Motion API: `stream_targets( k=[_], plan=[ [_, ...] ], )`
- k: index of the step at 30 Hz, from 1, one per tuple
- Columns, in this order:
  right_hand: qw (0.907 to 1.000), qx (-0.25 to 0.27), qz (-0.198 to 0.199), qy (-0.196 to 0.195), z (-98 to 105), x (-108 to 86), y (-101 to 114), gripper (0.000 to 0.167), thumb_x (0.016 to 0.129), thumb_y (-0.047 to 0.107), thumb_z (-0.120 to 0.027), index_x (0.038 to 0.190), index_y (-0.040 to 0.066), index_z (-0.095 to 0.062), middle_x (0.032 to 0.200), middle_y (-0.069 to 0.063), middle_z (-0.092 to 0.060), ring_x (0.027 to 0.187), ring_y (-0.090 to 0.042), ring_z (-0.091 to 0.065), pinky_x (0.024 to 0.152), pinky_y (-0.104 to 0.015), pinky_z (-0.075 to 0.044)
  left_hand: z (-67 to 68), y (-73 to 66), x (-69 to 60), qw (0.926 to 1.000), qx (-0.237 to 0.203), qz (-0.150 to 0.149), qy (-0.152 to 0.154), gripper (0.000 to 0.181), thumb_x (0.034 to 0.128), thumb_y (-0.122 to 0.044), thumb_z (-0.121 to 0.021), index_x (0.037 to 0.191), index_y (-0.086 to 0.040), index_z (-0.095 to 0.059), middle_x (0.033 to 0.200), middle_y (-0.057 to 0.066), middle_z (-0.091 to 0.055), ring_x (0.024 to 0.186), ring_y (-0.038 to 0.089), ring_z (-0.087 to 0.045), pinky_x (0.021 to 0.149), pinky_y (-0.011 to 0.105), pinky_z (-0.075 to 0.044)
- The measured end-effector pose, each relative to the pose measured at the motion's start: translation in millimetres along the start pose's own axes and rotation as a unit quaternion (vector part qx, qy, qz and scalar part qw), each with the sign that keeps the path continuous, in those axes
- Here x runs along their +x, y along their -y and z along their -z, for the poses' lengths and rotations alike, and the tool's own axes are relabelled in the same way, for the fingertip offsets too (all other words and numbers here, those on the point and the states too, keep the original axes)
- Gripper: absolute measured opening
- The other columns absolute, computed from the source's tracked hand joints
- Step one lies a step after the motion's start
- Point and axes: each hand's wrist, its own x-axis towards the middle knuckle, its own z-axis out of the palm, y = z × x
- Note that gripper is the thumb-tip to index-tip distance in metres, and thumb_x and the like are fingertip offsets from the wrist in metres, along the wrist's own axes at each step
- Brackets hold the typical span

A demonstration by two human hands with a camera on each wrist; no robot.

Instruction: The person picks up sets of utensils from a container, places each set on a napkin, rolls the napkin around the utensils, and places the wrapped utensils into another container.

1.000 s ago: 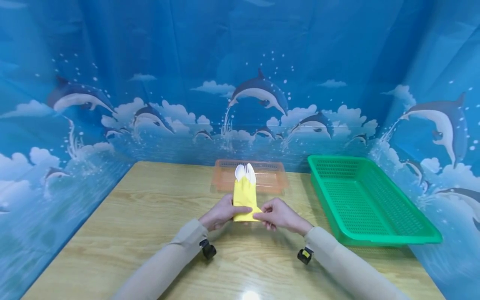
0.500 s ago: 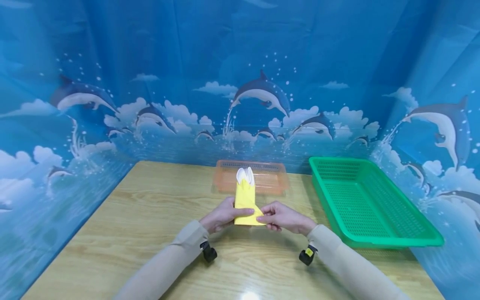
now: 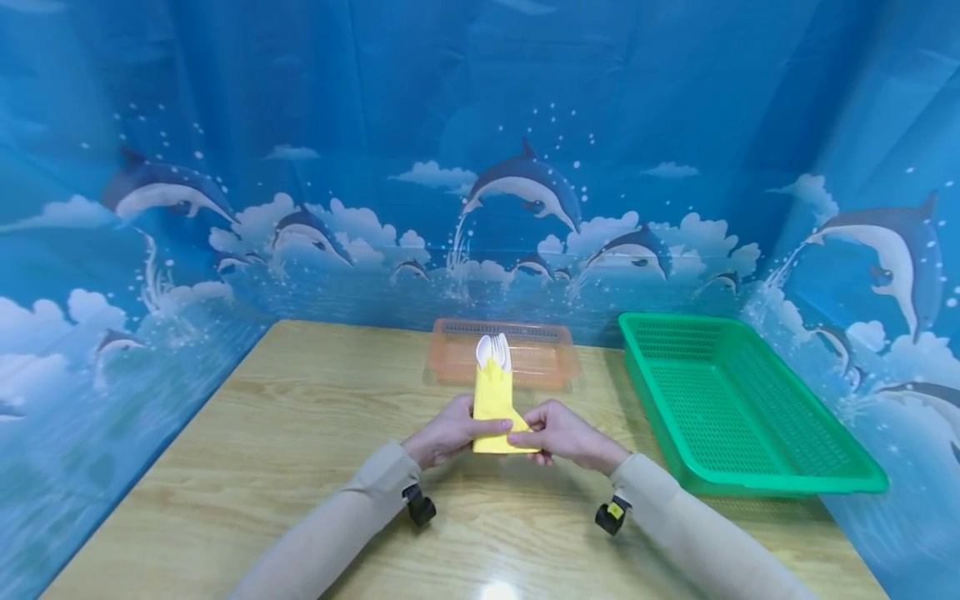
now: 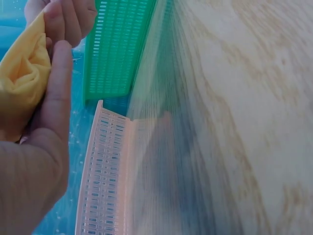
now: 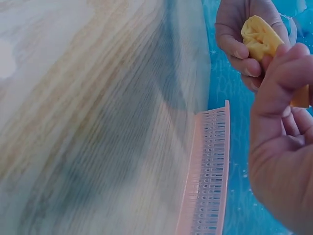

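Observation:
A folded yellow napkin (image 3: 492, 400) is held up between both hands over the table, with a white spoon (image 3: 484, 351), a white fork (image 3: 496, 350) and a white knife (image 3: 506, 352) sticking out of its top. My left hand (image 3: 457, 431) grips the napkin's left side, thumb across the front. On the other side, my right hand (image 3: 564, 433) pinches the lower right corner, which flares outward. In the left wrist view the napkin (image 4: 24, 73) shows bunched folds at its end. The right wrist view shows the napkin (image 5: 261, 39) gathered between the fingers of both hands.
Behind the napkin, a shallow orange-pink basket (image 3: 546, 358) stands at the table's back edge. A larger green basket (image 3: 663, 417) stands on the right. The wooden table (image 3: 300, 400) is bordered by a blue dolphin-print curtain (image 3: 360, 167).
The napkin has shifted slightly right and down with both hands. Its lower right corner is drawn out a bit further to the right. The baskets stay where they were.

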Motion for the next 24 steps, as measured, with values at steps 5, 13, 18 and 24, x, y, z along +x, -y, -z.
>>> stream_targets(
  k=[5, 13, 18, 24],
  plan=[
    [0.9995, 0.014, 0.005, 0.028, 3.1, -1.9, -2.1, 0.024, 0.089, 0.022, -0.072, 0.097, -0.001, -0.071, 0.068, -0.01, -0.067, 0.049, -0.006, -0.051, 0.045, -0.018, -0.042, 0.9, -0.2, -1.2, 0.9997, 0.009, 0.01, 0.02, 0.04, 0.09, -0.01, -0.07, 0.123, 0.005, -0.053, 0.106, 0.016, -0.069, 0.091, 0.022, -0.072, 0.084, 0.038, -0.059],
    [0.9998, -0.008, 0.005, 0.018, 5.6, -5.5, -4.6, 0.023, 0.091, 0.024, -0.07, 0.098, 0.002, -0.071, 0.068, -0.013, -0.066, 0.048, -0.007, -0.051, 0.046, -0.021, -0.042, 6.5, -0.5, -1.4, 0.9971, 0.049, 0.023, 0.054, 0.04, 0.0924, -0.016, -0.068, 0.125, 0.003, -0.054, 0.109, 0.014, -0.069, 0.092, 0.022, -0.071, 0.078, 0.035, -0.06],
    [0.9996, -0.016, 0.022, 0.009, 1.6, -5.6, -6.7, 0.023, 0.094, 0.025, -0.065, 0.099, 0.002, -0.068, 0.081, -0.028, -0.067, 0.056, -0.013, -0.06, 0.045, -0.022, -0.048, 6.7, 0.4, -2.0, 0.998, 0.046, 0.021, 0.038, 0.038, 0.0928, -0.016, -0.068, 0.123, 0.003, -0.056, 0.108, 0.013, -0.071, 0.09, 0.02, -0.072, 0.076, 0.032, -0.06],
    [0.9994, -0.001, 0.028, -0.019, -5.9, -3.5, -10.1, 0.032, 0.097, 0.035, -0.061, 0.103, 0.004, -0.065, 0.078, -0.023, -0.067, 0.054, -0.014, -0.06, 0.04, -0.022, -0.042, 4.4, 2.5, -0.6, 0.9995, 0.017, 0.01, 0.023, 0.036, 0.0939, -0.015, -0.066, 0.121, 0.007, -0.056, 0.103, 0.013, -0.072, 0.084, 0.02, -0.072, 0.082, 0.044, -0.059]
  ],
)
